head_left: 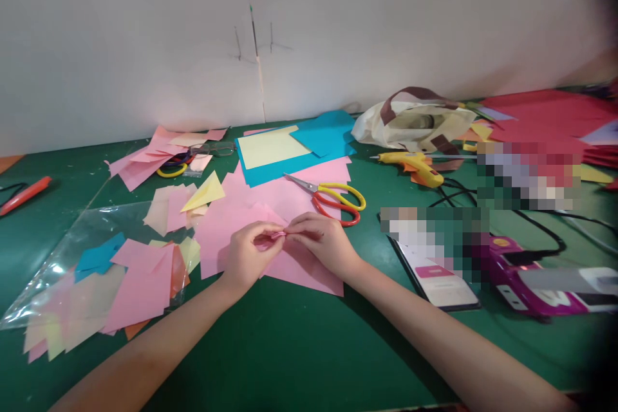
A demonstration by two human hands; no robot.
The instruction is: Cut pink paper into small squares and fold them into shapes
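Note:
Between the fingertips of my left hand (pixel 253 254) and my right hand (pixel 321 241) is a small piece of pink paper (pixel 277 234), pinched from both sides. Its full shape is hidden by my fingers. Beneath my hands lie larger pink paper sheets (pixel 309 273). Just beyond my right hand rest scissors (pixel 333 193) with one yellow and one red handle, their blades pointing away to the left. Behind them, a pale yellow sheet (pixel 268 148) lies on blue paper (pixel 261 172).
A clear plastic bag (pixel 53 270) and paper scraps (pixel 140 283) spread at left. On the right are a yellow glue gun (pixel 415 167), a phone (pixel 444 277), a purple device (pixel 526 280) with cables and a cream bag (pixel 410 122). Red paper (pixel 541 116) sits at far right. A wall (pixel 145 45) stands behind.

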